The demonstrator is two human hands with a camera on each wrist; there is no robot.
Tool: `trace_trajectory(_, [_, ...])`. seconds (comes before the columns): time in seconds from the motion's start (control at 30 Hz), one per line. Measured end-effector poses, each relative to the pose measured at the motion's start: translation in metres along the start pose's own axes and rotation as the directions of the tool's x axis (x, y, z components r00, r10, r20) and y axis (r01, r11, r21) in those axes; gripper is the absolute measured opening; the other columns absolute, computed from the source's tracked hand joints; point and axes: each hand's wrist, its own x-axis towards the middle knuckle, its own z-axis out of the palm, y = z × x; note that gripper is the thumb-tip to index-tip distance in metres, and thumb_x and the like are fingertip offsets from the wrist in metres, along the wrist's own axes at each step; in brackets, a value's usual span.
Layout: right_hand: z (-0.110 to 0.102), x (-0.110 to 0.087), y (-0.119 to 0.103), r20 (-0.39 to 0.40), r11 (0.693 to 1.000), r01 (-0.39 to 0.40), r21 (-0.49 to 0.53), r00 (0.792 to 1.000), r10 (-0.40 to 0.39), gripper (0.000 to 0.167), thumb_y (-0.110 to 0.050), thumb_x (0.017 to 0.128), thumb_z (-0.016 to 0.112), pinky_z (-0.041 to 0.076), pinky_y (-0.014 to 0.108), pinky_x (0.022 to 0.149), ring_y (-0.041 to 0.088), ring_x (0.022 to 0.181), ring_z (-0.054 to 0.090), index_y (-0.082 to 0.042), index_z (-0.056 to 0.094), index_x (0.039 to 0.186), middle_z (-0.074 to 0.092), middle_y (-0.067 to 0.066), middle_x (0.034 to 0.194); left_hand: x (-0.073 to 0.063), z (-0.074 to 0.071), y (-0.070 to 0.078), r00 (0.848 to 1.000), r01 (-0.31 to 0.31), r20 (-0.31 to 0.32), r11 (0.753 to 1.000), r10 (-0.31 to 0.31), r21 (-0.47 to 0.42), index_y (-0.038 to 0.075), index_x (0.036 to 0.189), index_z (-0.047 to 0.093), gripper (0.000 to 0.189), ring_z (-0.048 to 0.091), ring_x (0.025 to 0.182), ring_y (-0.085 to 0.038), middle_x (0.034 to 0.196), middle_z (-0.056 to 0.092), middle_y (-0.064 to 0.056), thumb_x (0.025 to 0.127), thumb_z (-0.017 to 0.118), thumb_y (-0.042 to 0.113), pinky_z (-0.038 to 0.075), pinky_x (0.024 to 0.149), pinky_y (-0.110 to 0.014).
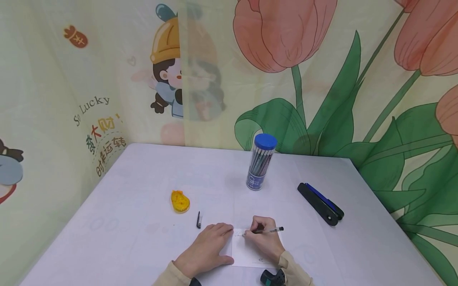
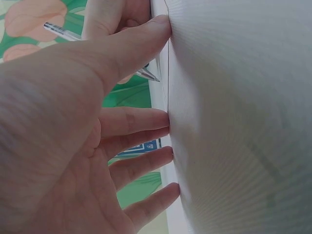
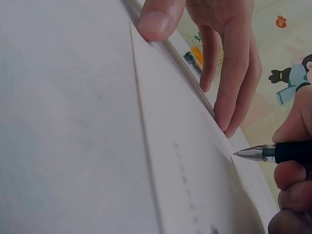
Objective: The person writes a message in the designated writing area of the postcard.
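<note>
Your left hand is palm-down, its fingers outstretched and slightly spread. Its thumb rests at the near left edge of a rectangular white paper sheet, and its forefinger at the far left corner; in the left wrist view the palm arches above the fingertips. Your right hand has its fingers curled, pinching a slim clear-barrelled pen with a black grip close to its point. The pen slants, its back end sticking out to the right of those fingers, its point by a short row of marks near the sheet's far edge; whether it touches, you cannot tell.

Just beyond your left fingertips lies a small black pen cap with a clip, and farther out a yellow, pear-shaped plastic object. Beyond your right fingers stands a clear, blue-lidded cylinder of pencils; to their right lies a black-and-blue stapler.
</note>
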Motion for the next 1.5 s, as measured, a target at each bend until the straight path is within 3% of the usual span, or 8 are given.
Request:
trace_trajectory(0.37, [0.0001,0.0006,-0.0005,0.015,1.0,-0.015,-0.019,1.0,0.015,0.022,0.014,0.067,0.063,0.04,0.015,0.054,0.001,0.054,0.047,-0.003,0.051,0.059,0.055,-0.003,0.059,0.0003,-0.0011,0.0016,1.0,0.01,0.02,1.0,-0.01,0.005,0.005,0.129,0.059,0.068,0.05,0.122,-0.018,0.133,0.056,-0.002,0.079,0.074,0.049,0.04,0.105,-0.036])
trace_trajectory(0.8, [0.0001,0.0,0.0021,0.009,1.0,0.002,0.002,1.0,-0.002,0.023,0.015,0.066,0.061,0.036,0.014,0.052,0.001,0.053,0.045,-0.003,0.049,0.058,0.053,-0.005,0.058,0.0009,0.0019,0.0002,1.0,-0.005,-0.016,1.0,0.006,0.017,0.005,0.127,0.06,0.068,0.05,0.12,-0.017,0.13,0.057,-0.001,0.078,0.075,0.048,0.041,0.103,-0.034])
trace_trajectory(1.03, [0.0003,0.0005,0.0021,0.011,0.999,-0.032,-0.008,0.999,0.032,0.022,0.014,0.067,0.062,0.041,0.015,0.056,0.001,0.056,0.048,-0.004,0.051,0.059,0.056,-0.003,0.06,0.0006,0.0001,0.0017,1.0,0.006,0.009,1.0,-0.006,-0.002,0.006,0.129,0.06,0.068,0.05,0.12,-0.017,0.131,0.056,-0.002,0.078,0.075,0.048,0.041,0.104,-0.035])
trace_trajectory(1.5, [-0.0007,-0.0013,0.0014,-0.032,0.999,-0.044,0.003,0.998,0.044,0.024,0.015,0.066,0.062,0.039,0.015,0.055,0.002,0.055,0.047,-0.004,0.05,0.058,0.057,-0.002,0.059,0.0031,0.0006,0.0018,0.998,0.045,0.05,0.998,-0.043,-0.038,0.006,0.131,0.058,0.07,0.05,0.122,-0.018,0.134,0.055,-0.002,0.078,0.074,0.049,0.04,0.106,-0.038])
